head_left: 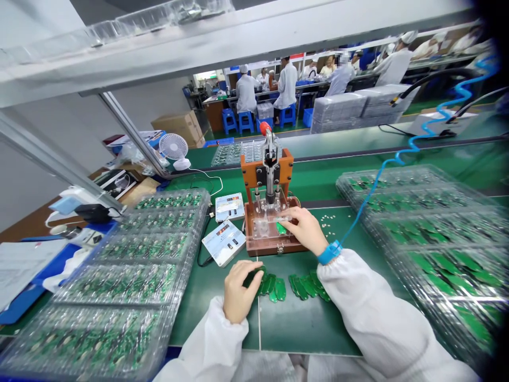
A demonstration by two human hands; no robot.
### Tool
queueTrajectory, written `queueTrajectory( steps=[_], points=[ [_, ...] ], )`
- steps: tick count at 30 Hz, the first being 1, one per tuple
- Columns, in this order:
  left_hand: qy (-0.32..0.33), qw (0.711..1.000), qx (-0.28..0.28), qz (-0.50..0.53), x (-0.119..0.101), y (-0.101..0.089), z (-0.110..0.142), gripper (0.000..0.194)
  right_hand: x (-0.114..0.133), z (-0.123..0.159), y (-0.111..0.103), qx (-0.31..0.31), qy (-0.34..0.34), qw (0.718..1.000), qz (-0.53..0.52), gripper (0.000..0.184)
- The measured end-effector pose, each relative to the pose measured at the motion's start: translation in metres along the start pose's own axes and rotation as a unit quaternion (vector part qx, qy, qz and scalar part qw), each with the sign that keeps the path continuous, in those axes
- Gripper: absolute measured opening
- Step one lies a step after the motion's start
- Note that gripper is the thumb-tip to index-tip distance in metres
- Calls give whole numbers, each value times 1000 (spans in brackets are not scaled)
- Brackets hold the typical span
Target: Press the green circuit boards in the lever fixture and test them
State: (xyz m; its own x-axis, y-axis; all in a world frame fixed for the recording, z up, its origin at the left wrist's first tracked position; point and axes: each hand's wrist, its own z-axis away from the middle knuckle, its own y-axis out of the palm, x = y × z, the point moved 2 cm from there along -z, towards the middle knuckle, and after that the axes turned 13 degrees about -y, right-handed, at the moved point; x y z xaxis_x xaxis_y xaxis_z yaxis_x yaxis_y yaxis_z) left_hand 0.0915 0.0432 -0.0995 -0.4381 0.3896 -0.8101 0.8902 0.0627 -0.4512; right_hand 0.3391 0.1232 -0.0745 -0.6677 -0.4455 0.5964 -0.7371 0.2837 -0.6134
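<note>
Pressing down at about 12 o'clock from the wearer's chest, the right hand (302, 229) lies almost flat, fingers together and slightly spread from the thumb, on a clear acrylic plate (262, 225) of a bench press fixture (270, 170). It shows no firm grip on anything. A green circuit board (281, 228) sits in the plate just under its fingertips, partly hidden by them. The fixture's plunger hangs above the plate, and its red-knobbed lever (265, 128) stands up at the top, so the board is seated but not visibly pressed.

The left hand (238, 291), nearer at about 7 o'clock, is curled closed over the end of a row of loose green circuit boards (280, 289) lying on the green table mat (310, 329). Its fingers cover the nearest board, so whether it has hold of one is hard to tell.

Two small digital display units (223, 242) stand at 10 o'clock from the fixture. Stacked clear blister trays of boards (119, 281) fill the 9 o'clock side, with more (421, 239) at 3 o'clock. A blue wrist strap (329, 252) circles the right wrist, its coiled blue cord (437, 127) running off toward 2 o'clock.
</note>
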Motion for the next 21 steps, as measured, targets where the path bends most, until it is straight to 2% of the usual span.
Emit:
queueTrajectory(
  steps=[4,7,10,13,16,21],
  points=[
    [-28,999,0,36,-5,-3,-17,11,-3,0,3,0,-14,999,31,17],
    [-59,998,0,36,-5,-4,-48,14,-6,0,4,-4,-25,999,43,16],
    [-110,993,32,14,0,4,-85,19,-10,-1,6,-9,-34,998,50,15],
    [-127,989,69,-13,5,15,-114,21,-14,-2,7,-12,-43,998,54,14],
    [-110,989,85,-47,4,22,-128,18,-16,-1,9,-17,-49,997,59,12],
    [-88,986,89,-107,2,23,-135,16,-20,1,13,-23,-54,996,66,14]
  ],
)
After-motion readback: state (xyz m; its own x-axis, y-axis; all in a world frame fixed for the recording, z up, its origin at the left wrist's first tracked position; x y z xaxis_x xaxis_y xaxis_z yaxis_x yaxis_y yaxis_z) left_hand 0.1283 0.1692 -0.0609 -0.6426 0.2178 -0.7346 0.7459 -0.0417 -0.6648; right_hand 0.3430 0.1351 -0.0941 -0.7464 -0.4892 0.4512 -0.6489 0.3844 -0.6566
